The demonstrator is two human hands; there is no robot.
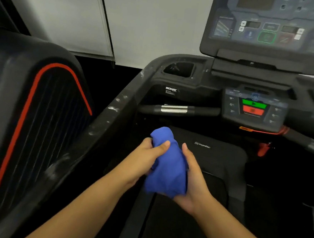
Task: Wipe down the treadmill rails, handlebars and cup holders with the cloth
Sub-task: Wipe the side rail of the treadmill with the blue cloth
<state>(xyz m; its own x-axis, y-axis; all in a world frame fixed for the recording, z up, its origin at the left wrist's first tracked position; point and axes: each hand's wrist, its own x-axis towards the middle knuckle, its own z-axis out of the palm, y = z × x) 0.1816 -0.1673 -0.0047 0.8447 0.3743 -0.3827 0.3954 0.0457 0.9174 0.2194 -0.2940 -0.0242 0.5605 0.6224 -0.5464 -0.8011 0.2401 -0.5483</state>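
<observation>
While it is gripped by both hands, left (146, 159) and right (193, 177), the bunched blue cloth (167, 168) is pointed up toward the console (253, 109).

Off to the left there's a neighbouring machine (32, 110), big black shroud with ribbed lines and a red stripe (22, 113) looping round its edge. Behind it is a pale wall (155, 25) with a white panel (66, 16) hanging in front.

Top right is the console screen (270, 24), dim and kinda blurry, so the icons aren't readable. Below it sits a smaller control panel (253, 109) with a green button (254, 104) stacked right above a red button (253, 111) and numbers down both sides. A red safety clip (262, 149) hangs below that panel. There's also a black motor cover (215, 154) with a small logo, the dark belt (173, 222) near the bottom, and a white BIGWAY sticker (170, 90).
</observation>
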